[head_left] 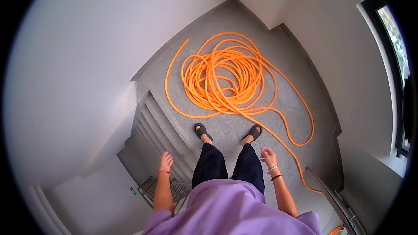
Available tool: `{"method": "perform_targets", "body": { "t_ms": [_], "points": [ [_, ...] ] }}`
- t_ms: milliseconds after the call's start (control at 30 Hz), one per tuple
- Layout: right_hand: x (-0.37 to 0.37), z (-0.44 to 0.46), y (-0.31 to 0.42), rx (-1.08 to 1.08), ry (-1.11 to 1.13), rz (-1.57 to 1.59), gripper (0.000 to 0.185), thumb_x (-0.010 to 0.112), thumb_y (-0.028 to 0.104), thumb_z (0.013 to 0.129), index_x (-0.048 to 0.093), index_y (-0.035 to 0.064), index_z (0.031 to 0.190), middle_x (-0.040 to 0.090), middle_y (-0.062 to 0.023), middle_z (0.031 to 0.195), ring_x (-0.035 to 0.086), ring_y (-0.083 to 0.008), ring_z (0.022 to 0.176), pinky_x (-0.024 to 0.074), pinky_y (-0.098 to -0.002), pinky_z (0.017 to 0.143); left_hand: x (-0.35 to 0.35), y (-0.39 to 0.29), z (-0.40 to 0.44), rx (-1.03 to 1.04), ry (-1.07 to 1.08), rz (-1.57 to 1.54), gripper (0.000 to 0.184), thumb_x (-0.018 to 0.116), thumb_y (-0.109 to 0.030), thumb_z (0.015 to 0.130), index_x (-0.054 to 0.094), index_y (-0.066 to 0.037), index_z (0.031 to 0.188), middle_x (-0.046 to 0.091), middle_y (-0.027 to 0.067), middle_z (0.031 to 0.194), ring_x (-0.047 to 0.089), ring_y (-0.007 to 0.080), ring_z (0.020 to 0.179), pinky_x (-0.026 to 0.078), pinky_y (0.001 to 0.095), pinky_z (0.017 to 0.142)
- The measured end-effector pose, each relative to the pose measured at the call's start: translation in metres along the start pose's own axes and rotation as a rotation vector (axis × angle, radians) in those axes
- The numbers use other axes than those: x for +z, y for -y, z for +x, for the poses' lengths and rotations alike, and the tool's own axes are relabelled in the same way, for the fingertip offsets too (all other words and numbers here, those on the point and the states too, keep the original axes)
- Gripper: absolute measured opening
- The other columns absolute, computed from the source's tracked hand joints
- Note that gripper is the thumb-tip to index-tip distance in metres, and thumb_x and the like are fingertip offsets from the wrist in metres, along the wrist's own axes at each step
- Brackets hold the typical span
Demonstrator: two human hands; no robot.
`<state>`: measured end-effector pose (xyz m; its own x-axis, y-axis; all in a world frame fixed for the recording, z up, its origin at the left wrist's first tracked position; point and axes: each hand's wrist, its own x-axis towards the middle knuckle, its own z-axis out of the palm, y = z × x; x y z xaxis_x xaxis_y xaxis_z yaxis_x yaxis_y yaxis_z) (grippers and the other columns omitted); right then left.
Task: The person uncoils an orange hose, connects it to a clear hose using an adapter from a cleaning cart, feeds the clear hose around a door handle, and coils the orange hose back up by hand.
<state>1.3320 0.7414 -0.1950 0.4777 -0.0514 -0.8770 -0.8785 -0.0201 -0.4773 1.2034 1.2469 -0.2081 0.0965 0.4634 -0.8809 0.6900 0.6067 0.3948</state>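
Note:
A long orange hose (261, 67) lies on the grey landing floor in a loose, tangled coil in front of my feet. One free end points toward the far left wall. Another stretch runs past my right foot toward the railing at the lower right. My left hand (166, 162) hangs beside my left leg, over the stairs, fingers loosely bent and holding nothing. On the other side, my right hand (268, 157) hangs near my right leg with its fingers slightly apart and nothing in them. Neither hand touches the hose.
Stairs (159, 126) drop away directly to my left, with a metal railing (172, 193) lower down. At the right, a dark handrail (326, 196) stands close by. White walls surround the landing, and a black-framed window (389, 48) is on the right.

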Motion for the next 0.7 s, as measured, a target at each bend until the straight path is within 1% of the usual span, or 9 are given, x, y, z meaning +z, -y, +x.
{"method": "perform_targets", "body": {
  "t_ms": [67, 133, 267, 433, 500, 533, 567, 667, 700],
  "points": [
    [0.026, 0.022, -0.021, -0.013, -0.023, -0.094, 0.023, 0.056, 0.02, 0.082, 0.059, 0.0077, 0.101, 0.059, 0.0, 0.078, 0.057, -0.0101, 0.068, 0.0475, -0.0244, 0.06, -0.029, 0.001, 0.01, -0.058, -0.027, 0.034, 0.054, 0.054, -0.036, 0.081, 0.042, -0.006, 0.125, 0.043, 0.0137, 0.128, 0.044, 0.0276, 0.116, 0.035, 0.0384, 0.095],
    [0.056, 0.045, -0.04, -0.179, -0.054, -0.603, 0.036, 0.06, 0.028, 0.079, 0.058, 0.0044, 0.107, 0.063, -0.007, 0.08, 0.061, -0.0153, 0.071, 0.0491, -0.0277, 0.065, -0.041, -0.002, 0.04, -0.089, -0.039, 0.061, 0.055, 0.057, -0.036, 0.079, 0.043, -0.007, 0.123, 0.046, 0.0132, 0.125, 0.045, 0.0273, 0.114, 0.036, 0.0389, 0.095],
    [0.124, 0.136, -0.063, -0.183, -0.064, -0.979, 0.066, 0.066, 0.044, 0.072, 0.049, -0.0027, 0.116, 0.062, -0.0189, 0.096, 0.06, -0.0318, 0.089, 0.0467, -0.0382, 0.08, -0.001, 0.005, 0.139, -0.08, 0.018, 0.06, 0.056, 0.057, -0.036, 0.08, 0.042, -0.006, 0.124, 0.046, 0.0131, 0.125, 0.045, 0.0264, 0.114, 0.036, 0.0395, 0.094],
    [0.224, 0.315, -0.07, -0.41, -0.086, -1.039, 0.095, 0.067, 0.053, 0.068, 0.027, -0.0088, 0.129, 0.041, -0.0318, 0.119, 0.041, -0.0429, 0.112, 0.0365, -0.0422, 0.093, 0.117, 0.05, 0.265, -0.076, 0.234, -0.02, 0.061, 0.054, -0.041, 0.084, 0.036, -0.005, 0.129, 0.042, 0.0139, 0.128, 0.04, 0.0258, 0.12, 0.033, 0.0399, 0.097],
    [0.256, 0.413, -0.058, -0.643, -0.139, -1.101, 0.093, 0.068, 0.05, 0.068, 0.027, -0.0084, 0.129, 0.043, -0.0308, 0.115, 0.043, -0.0424, 0.108, 0.0365, -0.0433, 0.092, 0.155, 0.089, 0.332, -0.127, 0.221, -0.096, 0.065, 0.054, -0.044, 0.084, 0.033, -0.005, 0.131, 0.039, 0.0142, 0.131, 0.037, 0.0263, 0.122, 0.031, 0.0396, 0.099],
    [0.274, 0.446, -0.038, -0.564, -0.045, -0.907, 0.094, 0.068, 0.051, 0.068, 0.028, -0.0093, 0.128, 0.044, -0.0308, 0.113, 0.044, -0.0419, 0.107, 0.037, -0.0431, 0.091, 0.165, 0.112, 0.36, -0.159, 0.21, -0.116, 0.068, 0.054, -0.047, 0.083, 0.033, -0.005, 0.131, 0.038, 0.0137, 0.131, 0.035, 0.0264, 0.123, 0.03, 0.0389, 0.099],
    [0.28, 0.5, -0.04, -0.808, -0.102, -1.061, 0.092, 0.065, 0.055, 0.069, 0.033, -0.0111, 0.125, 0.044, -0.0309, 0.115, 0.044, -0.0397, 0.109, 0.0383, -0.0425, 0.09, 0.182, 0.119, 0.385, -0.197, 0.178, -0.139, 0.068, 0.053, -0.047, 0.083, 0.031, -0.005, 0.132, 0.037, 0.0139, 0.132, 0.033, 0.0267, 0.125, 0.029, 0.039, 0.1],
    [0.307, 0.612, -0.03, -0.731, 0.136, -1.13, 0.092, 0.058, 0.063, 0.071, 0.039, -0.0116, 0.12, 0.042, -0.0315, 0.119, 0.044, -0.0364, 0.112, 0.0385, -0.0412, 0.09, 0.205, 0.169, 0.465, -0.249, 0.08, -0.275, 0.07, 0.052, -0.047, 0.084, 0.028, -0.004, 0.134, 0.033, 0.0143, 0.135, 0.029, 0.0276, 0.128, 0.026, 0.0388, 0.102],
    [0.32, 0.639, -0.029, -0.379, 0.322, -1.223, 0.091, 0.054, 0.065, 0.073, 0.039, -0.0103, 0.122, 0.04, -0.0301, 0.124, 0.041, -0.0344, 0.117, 0.0356, -0.0391, 0.094, 0.212, 0.183, 0.487, -0.279, 0.06, -0.289, 0.07, 0.052, -0.047, 0.084, 0.028, -0.004, 0.134, 0.033, 0.0143, 0.135, 0.029, 0.0276, 0.128, 0.026, 0.0388, 0.102]
  ]
}}
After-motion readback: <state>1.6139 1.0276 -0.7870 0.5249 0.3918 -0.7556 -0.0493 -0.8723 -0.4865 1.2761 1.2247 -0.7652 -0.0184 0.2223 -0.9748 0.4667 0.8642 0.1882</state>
